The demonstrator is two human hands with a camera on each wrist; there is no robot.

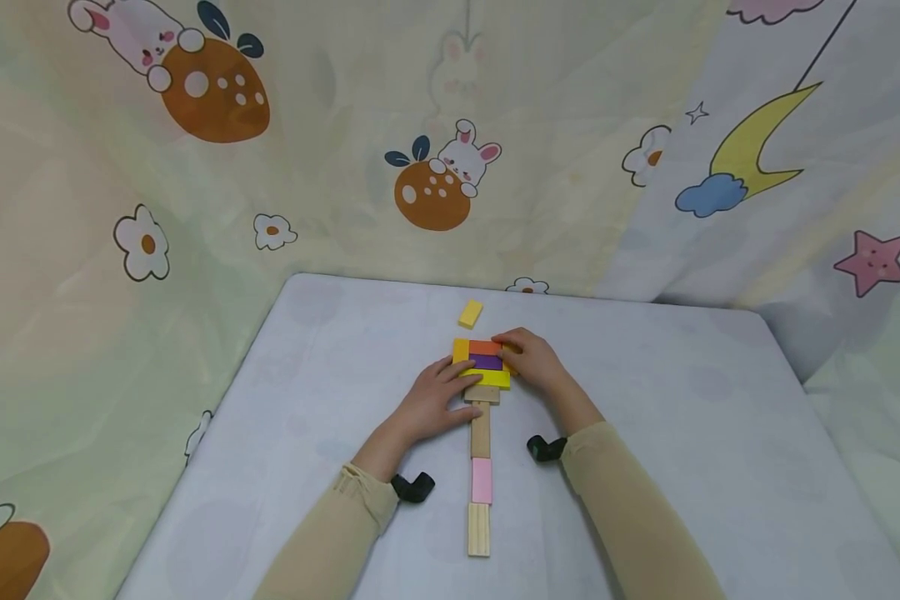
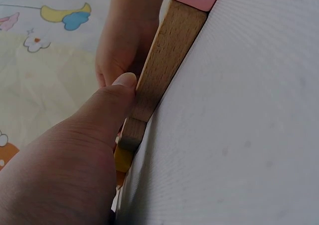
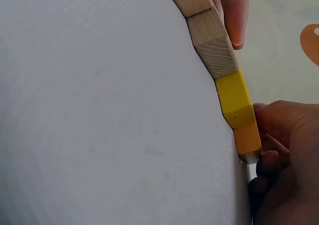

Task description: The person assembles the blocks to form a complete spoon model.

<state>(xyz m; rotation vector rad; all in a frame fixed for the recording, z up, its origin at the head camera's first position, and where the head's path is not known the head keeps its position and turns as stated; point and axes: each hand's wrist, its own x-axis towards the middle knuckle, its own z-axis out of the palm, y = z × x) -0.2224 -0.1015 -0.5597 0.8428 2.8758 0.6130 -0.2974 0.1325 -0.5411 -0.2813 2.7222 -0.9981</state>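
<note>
My left hand [image 1: 435, 402] lies over the left side of a flat row of blocks, fingers extended onto the bright yellow block [image 1: 498, 381]. Its thumb touches a long wooden block [image 2: 167, 55]. On the far right side, my right hand [image 1: 534, 360] pinches an orange-yellow block [image 3: 247, 138], mostly covered by its fingers in the head view. Between the hands lie an orange-red block [image 1: 484, 347] and a purple block [image 1: 487, 362]. Left of these stands another orange-yellow block [image 1: 461, 350]. Below the bright yellow block sits a short crosswise wooden block [image 1: 483, 395].
A loose yellow block [image 1: 470, 314] lies beyond the arrangement. Toward me the column continues with a pink block [image 1: 482, 481] and a ridged light wooden block [image 1: 478, 530]. The white table [image 1: 645, 500] meets a patterned cloth backdrop [image 1: 345, 167].
</note>
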